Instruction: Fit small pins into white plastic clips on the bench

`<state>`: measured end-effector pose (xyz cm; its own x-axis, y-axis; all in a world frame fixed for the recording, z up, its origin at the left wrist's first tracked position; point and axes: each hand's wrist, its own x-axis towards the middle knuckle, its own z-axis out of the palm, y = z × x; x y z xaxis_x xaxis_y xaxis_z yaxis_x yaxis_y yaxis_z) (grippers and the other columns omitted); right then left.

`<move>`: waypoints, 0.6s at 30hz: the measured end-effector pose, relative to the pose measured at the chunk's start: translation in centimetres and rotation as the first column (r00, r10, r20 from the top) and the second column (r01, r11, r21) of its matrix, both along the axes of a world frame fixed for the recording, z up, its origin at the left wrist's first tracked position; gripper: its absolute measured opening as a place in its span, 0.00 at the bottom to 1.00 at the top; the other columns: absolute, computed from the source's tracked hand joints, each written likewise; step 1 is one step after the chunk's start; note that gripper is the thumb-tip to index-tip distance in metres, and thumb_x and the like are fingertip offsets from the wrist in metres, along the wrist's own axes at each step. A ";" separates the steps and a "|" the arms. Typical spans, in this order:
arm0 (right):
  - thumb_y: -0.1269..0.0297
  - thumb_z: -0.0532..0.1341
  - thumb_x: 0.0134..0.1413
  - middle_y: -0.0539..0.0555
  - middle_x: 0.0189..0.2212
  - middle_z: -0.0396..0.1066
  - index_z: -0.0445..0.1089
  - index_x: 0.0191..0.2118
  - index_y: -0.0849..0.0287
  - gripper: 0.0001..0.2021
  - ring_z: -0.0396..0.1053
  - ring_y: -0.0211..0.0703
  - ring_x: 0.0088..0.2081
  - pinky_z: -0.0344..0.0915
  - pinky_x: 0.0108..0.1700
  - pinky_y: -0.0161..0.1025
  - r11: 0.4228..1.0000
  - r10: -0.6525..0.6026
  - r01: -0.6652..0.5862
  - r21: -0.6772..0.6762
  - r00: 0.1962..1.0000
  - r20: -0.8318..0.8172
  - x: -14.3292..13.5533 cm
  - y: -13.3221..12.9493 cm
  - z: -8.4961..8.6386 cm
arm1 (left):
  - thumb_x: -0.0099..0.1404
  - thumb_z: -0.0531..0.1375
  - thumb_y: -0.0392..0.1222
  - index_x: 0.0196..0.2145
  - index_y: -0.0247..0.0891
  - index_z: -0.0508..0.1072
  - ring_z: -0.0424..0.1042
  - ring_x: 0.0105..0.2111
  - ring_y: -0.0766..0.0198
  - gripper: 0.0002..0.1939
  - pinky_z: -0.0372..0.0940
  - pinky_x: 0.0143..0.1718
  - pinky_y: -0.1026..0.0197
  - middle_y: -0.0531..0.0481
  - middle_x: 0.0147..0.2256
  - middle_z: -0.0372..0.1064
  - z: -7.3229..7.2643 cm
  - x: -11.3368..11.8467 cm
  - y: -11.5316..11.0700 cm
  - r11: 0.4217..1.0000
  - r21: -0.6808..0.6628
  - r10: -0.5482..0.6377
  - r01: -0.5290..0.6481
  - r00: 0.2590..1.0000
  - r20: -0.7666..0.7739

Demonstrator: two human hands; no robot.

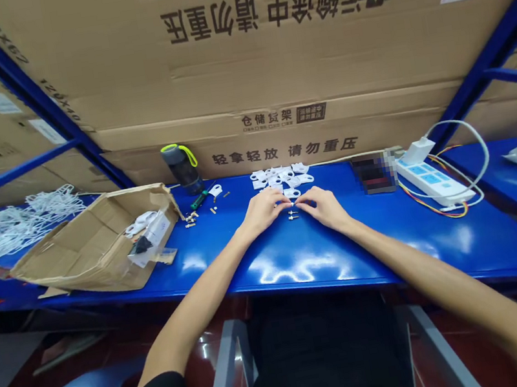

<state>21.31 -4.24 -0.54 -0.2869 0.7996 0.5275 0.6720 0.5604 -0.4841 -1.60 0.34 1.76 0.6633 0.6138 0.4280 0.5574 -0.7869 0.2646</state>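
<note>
My left hand and my right hand meet at their fingertips over the middle of the blue table. Both are closed in a pinch around a tiny piece between them, mostly hidden and too small to name. Just below the fingertips lie a couple of small pins with light heads and brass-coloured shafts. Right behind my hands is a cluster of flat white plastic parts with round holes; one white part lies nearest my fingers.
A cardboard box with white parts and a plastic bag stands left. Behind it are a bottle, a green screwdriver and small brass pieces. Right are a dark blurred object and a power strip with cables. White cords lie far left.
</note>
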 end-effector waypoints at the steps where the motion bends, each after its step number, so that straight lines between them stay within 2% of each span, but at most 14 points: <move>1: 0.58 0.60 0.70 0.56 0.36 0.81 0.82 0.39 0.53 0.12 0.73 0.51 0.40 0.70 0.47 0.47 1.000 -0.005 0.005 0.005 1.000 0.011 0.0 0.0 0.0 | 0.76 0.61 0.48 0.43 0.43 0.84 0.73 0.45 0.57 0.12 0.66 0.46 0.59 0.49 0.41 0.79 0.0 0.0 0.1 1.000 0.000 0.005 -0.005 1.000 -0.024; 6: 0.55 0.58 0.71 0.57 0.36 0.79 0.80 0.39 0.53 0.15 0.71 0.52 0.40 0.68 0.46 0.48 0.994 -0.091 0.090 0.070 0.996 0.009 1.0 0.0 1.0 | 0.75 0.63 0.48 0.43 0.43 0.85 0.74 0.45 0.56 0.11 0.65 0.46 0.58 0.48 0.42 0.80 -0.3 -0.1 0.5 0.999 -0.023 0.022 -0.024 0.994 -0.110; 12: 0.54 0.59 0.70 0.55 0.34 0.79 0.80 0.41 0.54 0.14 0.68 0.51 0.36 0.65 0.42 0.46 0.961 -0.252 0.254 0.110 0.967 -0.033 4.2 0.3 1.8 | 0.74 0.64 0.47 0.42 0.44 0.86 0.75 0.45 0.56 0.10 0.66 0.47 0.57 0.48 0.43 0.81 -0.6 -0.3 1.0 0.998 -0.064 -0.003 -0.004 0.995 -0.102; 18: 0.58 0.59 0.69 0.57 0.37 0.78 0.80 0.40 0.55 0.13 0.69 0.53 0.41 0.63 0.44 0.46 0.948 -0.316 0.310 0.068 0.940 0.126 5.7 0.9 1.2 | 0.74 0.64 0.47 0.43 0.44 0.86 0.76 0.46 0.57 0.10 0.66 0.46 0.58 0.48 0.44 0.81 -0.6 -0.4 1.1 0.995 -0.096 -0.011 0.000 0.994 -0.113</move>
<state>27.02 -3.32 0.61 -0.0964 0.8358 0.5405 0.8737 0.3312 -0.3563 -1.97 1.47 1.17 0.7076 0.6446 0.2894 0.5840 -0.7641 0.2740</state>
